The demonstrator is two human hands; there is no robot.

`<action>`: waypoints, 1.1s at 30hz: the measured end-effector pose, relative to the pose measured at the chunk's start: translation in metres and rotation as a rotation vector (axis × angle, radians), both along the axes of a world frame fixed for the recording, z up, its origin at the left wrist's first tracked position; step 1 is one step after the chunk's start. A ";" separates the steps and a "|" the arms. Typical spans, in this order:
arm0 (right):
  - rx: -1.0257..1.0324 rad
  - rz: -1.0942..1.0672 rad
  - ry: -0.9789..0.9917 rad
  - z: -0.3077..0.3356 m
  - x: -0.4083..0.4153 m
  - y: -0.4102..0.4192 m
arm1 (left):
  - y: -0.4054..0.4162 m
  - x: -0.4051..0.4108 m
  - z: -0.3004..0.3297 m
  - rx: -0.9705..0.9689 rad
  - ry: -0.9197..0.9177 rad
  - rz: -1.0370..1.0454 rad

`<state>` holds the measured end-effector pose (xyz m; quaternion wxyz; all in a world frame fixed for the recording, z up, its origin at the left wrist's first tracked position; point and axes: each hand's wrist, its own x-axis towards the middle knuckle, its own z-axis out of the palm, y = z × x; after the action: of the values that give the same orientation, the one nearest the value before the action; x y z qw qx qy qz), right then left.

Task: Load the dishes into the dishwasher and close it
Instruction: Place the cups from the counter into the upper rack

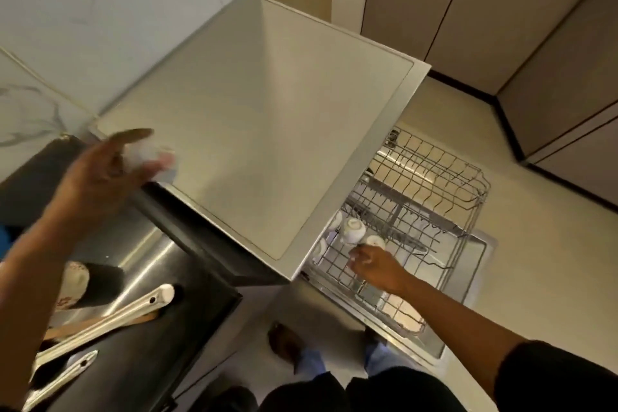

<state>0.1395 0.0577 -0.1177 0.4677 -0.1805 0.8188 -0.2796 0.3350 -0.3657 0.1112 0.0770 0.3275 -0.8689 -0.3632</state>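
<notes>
Two hands [100, 174] [371, 266], perhaps four cups [353, 230] in one rack [468, 211].

The right hand [374, 266] reaches into the pulled-out wire rack [461, 197] of the dishwasher, fingers curled at a white cup [374, 241] near its front left corner, beside another upturned cup [352, 230]. The left hand [103, 174], blurred, holds a pale cup [153, 155] over the worktop's [267, 110] left edge, above the sink [140, 264]
</notes>
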 end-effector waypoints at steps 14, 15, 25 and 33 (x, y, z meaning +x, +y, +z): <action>-0.564 0.385 0.358 0.124 -0.075 0.048 | 0.301 -0.136 -0.076 0.313 0.021 -0.329; -0.534 0.405 0.406 0.113 -0.074 0.057 | 0.310 -0.138 -0.088 0.333 0.006 -0.297; -0.448 0.302 0.565 -0.034 -0.034 0.042 | 0.356 -0.128 -0.177 0.208 -0.286 -0.034; -0.299 0.430 0.488 -0.122 -0.010 -0.012 | 0.332 -0.089 -0.176 0.205 -0.318 -0.183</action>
<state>0.1298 0.0457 -0.2396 0.2750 -0.4765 0.7997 -0.2403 0.2456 -0.0340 -0.0645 -0.1280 0.3066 -0.8545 -0.3992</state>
